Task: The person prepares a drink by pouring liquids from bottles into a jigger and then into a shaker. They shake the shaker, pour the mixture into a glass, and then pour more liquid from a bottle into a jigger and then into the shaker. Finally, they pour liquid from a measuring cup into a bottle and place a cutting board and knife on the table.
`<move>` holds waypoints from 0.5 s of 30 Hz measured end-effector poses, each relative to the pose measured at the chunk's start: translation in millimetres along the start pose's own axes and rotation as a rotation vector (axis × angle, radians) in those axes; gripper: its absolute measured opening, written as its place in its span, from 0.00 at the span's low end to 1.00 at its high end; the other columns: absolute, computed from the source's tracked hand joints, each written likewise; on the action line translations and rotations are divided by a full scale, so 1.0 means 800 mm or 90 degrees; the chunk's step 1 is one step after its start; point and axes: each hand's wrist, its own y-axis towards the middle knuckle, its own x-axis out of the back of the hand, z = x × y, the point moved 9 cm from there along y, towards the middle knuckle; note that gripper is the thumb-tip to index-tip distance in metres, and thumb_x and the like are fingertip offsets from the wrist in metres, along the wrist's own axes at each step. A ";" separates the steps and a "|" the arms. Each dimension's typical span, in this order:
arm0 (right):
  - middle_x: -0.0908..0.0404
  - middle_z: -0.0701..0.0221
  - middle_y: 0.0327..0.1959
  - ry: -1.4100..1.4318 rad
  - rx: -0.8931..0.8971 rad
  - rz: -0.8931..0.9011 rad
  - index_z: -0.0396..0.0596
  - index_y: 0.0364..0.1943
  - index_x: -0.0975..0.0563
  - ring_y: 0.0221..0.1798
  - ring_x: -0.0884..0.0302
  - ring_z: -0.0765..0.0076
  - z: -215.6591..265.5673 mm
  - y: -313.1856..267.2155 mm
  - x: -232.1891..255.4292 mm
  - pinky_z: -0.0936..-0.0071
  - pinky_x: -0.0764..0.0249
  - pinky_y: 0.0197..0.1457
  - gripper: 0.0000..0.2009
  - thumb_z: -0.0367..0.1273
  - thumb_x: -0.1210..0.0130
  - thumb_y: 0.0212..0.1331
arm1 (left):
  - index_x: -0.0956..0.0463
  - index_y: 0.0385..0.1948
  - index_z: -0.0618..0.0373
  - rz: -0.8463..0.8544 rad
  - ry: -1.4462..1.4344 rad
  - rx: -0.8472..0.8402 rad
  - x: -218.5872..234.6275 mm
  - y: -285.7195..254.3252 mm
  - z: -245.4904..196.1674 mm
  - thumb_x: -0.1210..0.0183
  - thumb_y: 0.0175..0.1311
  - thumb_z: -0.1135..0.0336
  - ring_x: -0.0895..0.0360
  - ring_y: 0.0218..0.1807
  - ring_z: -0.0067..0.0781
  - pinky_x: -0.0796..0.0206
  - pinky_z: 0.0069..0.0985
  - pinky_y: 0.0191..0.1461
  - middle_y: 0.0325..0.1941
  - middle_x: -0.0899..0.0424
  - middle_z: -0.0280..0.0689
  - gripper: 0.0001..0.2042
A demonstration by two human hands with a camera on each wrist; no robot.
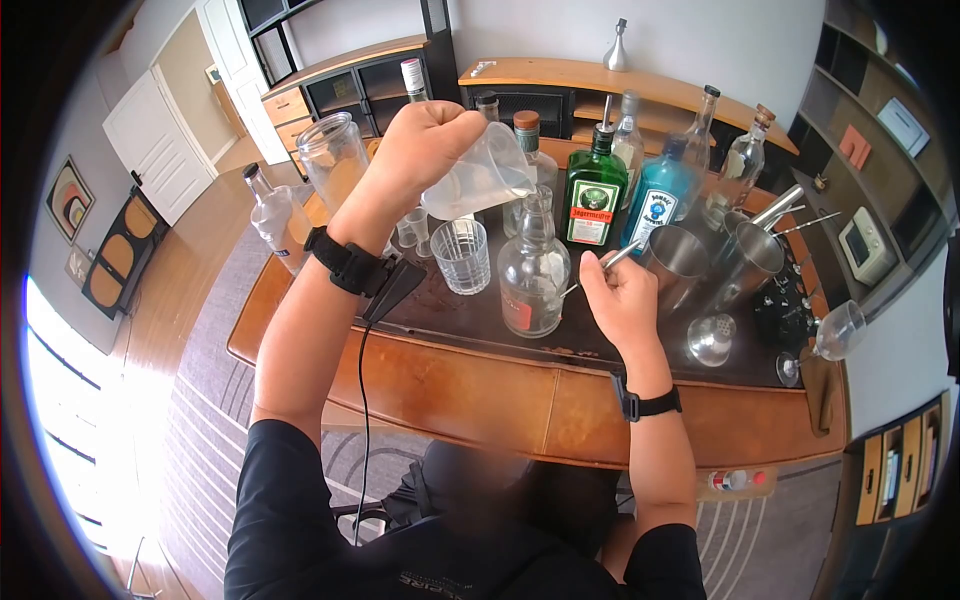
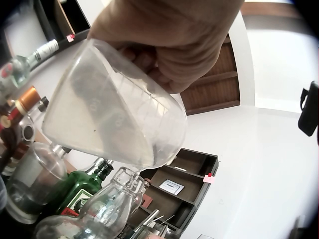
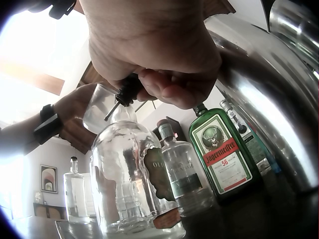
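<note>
My left hand point(image 1: 425, 145) grips a clear plastic measuring cup point(image 1: 475, 185) and holds it tilted. Cloudy liquid lies along its lower side in the left wrist view, and its lip is right at the mouth of a clear glass bottle point(image 1: 533, 265). The bottle stands upright, with a dark label and a little liquid at its base. Beside it, my right hand point(image 1: 625, 300) holds a pour spout point(image 3: 128, 92) with a black stopper and a thin metal tube. The curled fingers partly hide the spout.
A cut-glass tumbler point(image 1: 461, 258) stands left of the bottle. Behind are a green Jägermeister bottle point(image 1: 596, 190), a blue bottle point(image 1: 656, 200) and several clear ones. Metal shaker tins point(image 1: 676, 262), a strainer point(image 1: 711, 340) and a stemmed glass point(image 1: 838, 332) occupy the right side.
</note>
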 end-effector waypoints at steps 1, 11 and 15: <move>0.29 0.75 0.12 -0.005 0.003 0.000 0.42 0.20 0.26 0.17 0.40 0.82 0.001 0.000 0.000 0.73 0.43 0.22 0.19 0.37 0.36 0.64 | 0.21 0.21 0.55 -0.002 -0.001 -0.003 0.000 0.001 0.001 0.40 0.67 0.63 0.41 0.22 0.09 0.51 0.17 0.25 0.21 0.31 0.17 0.13; 0.27 0.73 0.13 -0.004 0.003 -0.001 0.41 0.20 0.25 0.17 0.37 0.81 0.003 0.000 0.001 0.73 0.41 0.22 0.18 0.38 0.36 0.64 | 0.21 0.23 0.61 -0.005 0.009 -0.005 0.001 0.004 -0.003 0.40 0.63 0.62 0.35 0.23 0.12 0.42 0.19 0.25 0.21 0.25 0.24 0.13; 0.26 0.73 0.14 0.005 -0.003 0.003 0.41 0.20 0.25 0.18 0.37 0.82 0.000 0.000 0.000 0.74 0.40 0.23 0.18 0.37 0.36 0.64 | 0.20 0.23 0.62 0.000 0.018 -0.003 0.001 0.005 -0.002 0.40 0.63 0.62 0.35 0.23 0.12 0.42 0.19 0.26 0.21 0.24 0.24 0.13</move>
